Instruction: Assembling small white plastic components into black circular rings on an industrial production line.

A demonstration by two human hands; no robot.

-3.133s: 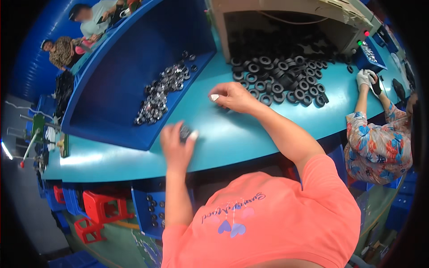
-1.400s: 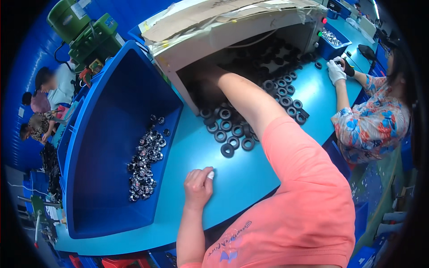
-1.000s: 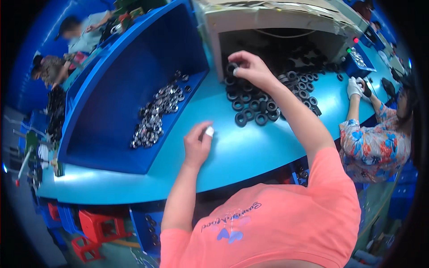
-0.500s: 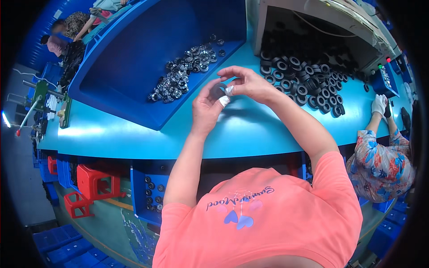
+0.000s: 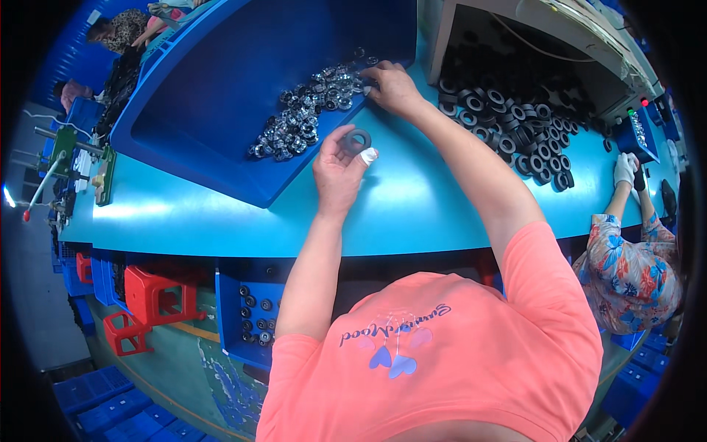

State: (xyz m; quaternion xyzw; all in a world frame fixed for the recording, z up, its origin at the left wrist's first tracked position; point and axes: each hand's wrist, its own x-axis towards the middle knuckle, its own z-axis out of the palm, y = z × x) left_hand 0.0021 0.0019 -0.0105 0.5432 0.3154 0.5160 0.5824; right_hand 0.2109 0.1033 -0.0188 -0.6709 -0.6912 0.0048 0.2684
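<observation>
My left hand (image 5: 338,177) is closed on a black rubber ring (image 5: 359,132), like a small tyre, held above the turquoise table by thumb and fingers. White tape wraps its thumb. My right hand (image 5: 395,90) reaches to the edge of the big blue bin (image 5: 221,96), its thumb and fingers curled about a small shiny round piece that they mostly hide. Beside those fingertips, a heap of clear and silvery round pieces (image 5: 302,121) lies in the bin. To the right of my right forearm is a pile of black rubber rings (image 5: 515,129).
A pale-framed box (image 5: 442,37) stands behind the rings. A co-worker's gloved hand (image 5: 624,169) is at the far right, near a small blue bin (image 5: 637,140). Below the table's left part are a blue tray (image 5: 230,309) of dark wheels and red stools (image 5: 151,295).
My right hand has left the black ring and moved up and away to the shiny pieces at the bin's edge. My left hand keeps the ring, slightly lower.
</observation>
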